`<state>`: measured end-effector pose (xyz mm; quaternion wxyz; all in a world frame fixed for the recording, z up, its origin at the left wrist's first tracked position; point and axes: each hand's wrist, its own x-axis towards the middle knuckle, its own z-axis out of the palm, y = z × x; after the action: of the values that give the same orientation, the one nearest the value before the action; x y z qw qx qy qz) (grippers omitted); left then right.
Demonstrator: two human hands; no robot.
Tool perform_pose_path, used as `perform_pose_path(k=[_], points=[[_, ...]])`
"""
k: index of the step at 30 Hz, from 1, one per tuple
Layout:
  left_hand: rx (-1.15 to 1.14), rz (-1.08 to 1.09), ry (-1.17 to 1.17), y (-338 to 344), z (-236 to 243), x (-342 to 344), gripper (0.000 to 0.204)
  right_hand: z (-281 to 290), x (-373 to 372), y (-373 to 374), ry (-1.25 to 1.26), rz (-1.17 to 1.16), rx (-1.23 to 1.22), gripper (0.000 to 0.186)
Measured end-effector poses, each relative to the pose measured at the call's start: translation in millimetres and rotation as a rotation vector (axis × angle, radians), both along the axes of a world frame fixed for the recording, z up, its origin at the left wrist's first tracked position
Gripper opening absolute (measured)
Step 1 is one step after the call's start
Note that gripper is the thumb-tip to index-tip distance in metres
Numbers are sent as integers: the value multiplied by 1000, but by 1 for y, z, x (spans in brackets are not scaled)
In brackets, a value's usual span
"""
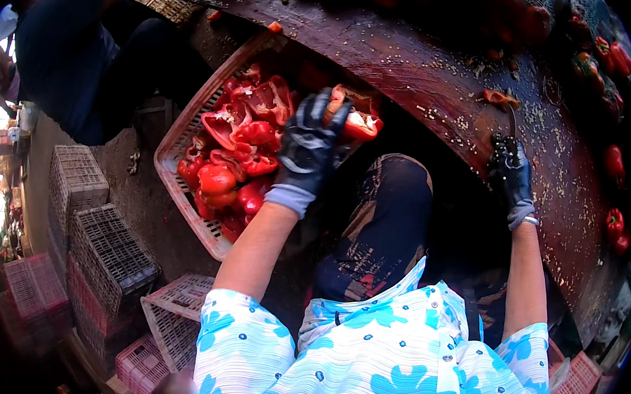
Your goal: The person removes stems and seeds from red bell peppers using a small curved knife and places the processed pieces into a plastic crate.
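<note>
My left hand [305, 145], in a black glove, is at the crate's right side, fingers curled over a cut red pepper [357, 121] with white pith. The pink plastic crate [170, 158] holds several halved red peppers [246, 126] around it. My right hand [510, 171], also gloved, is closed on a thin tool [512, 123], possibly a knife, above the red-brown board [435, 94] scattered with pale seeds. A pepper piece [498, 98] is at the tool's far end; whether they touch is unclear.
A person in dark clothes [67, 65] is at the upper left. Stacked plastic crates [111, 247] stand along the left, with another crate [179, 316] lower down. Red peppers [612, 161] and netted heaps [532, 1] line the board's far and right edges. My knee [378, 214] is beside the board.
</note>
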<state>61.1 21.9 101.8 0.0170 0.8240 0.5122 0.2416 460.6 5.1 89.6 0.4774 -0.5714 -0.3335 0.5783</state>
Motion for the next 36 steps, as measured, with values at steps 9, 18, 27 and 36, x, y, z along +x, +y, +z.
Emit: perform_pose_path(k=[9,18,27,36], points=[[-304,232,-803,26,-13,-21,41,-4,-4,-4,-379,130,188,20],[-565,849,71,52,29,-68,52,25,-23,-5,-200,-34,19,22],[-403,568,-41,79,-45,-19,80,-8,3,-6,-757,111,279,23],[-343,460,-279,66,-58,-4,77,-9,-7,2,-433,-49,-17,26]])
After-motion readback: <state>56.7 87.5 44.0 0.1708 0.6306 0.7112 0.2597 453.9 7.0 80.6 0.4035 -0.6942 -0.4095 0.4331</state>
